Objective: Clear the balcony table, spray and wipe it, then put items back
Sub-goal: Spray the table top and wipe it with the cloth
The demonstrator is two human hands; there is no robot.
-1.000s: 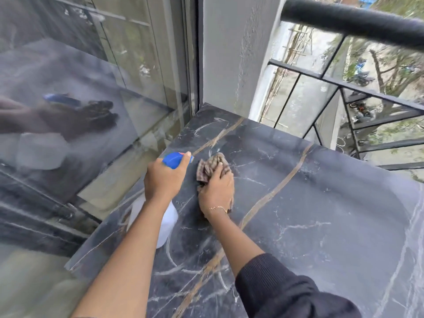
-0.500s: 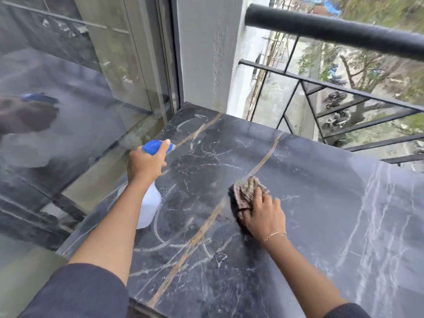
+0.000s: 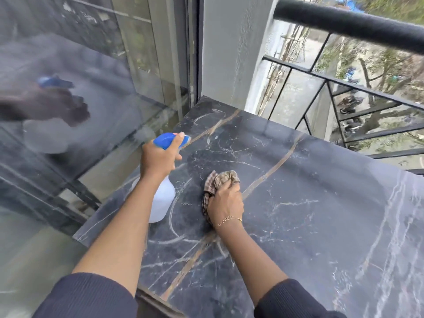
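A dark marble table [image 3: 309, 214] with white and tan veins fills the lower right. My left hand [image 3: 158, 157] grips a white spray bottle [image 3: 161, 203] by its blue trigger head, holding it over the table's left part with the nozzle facing away from me. My right hand [image 3: 226, 204] presses a bunched brown checked cloth [image 3: 218, 183] onto the tabletop just right of the bottle, fingers curled over the cloth.
A glass door [image 3: 80, 99] runs along the left and mirrors my hand and the bottle. A grey wall pillar [image 3: 229, 53] stands behind the table. A black metal railing [image 3: 344, 26] borders the far right side, with a street below.
My right hand slid the cloth back left across the table toward the bottle. My left hand still holds the spray bottle in about the same place.
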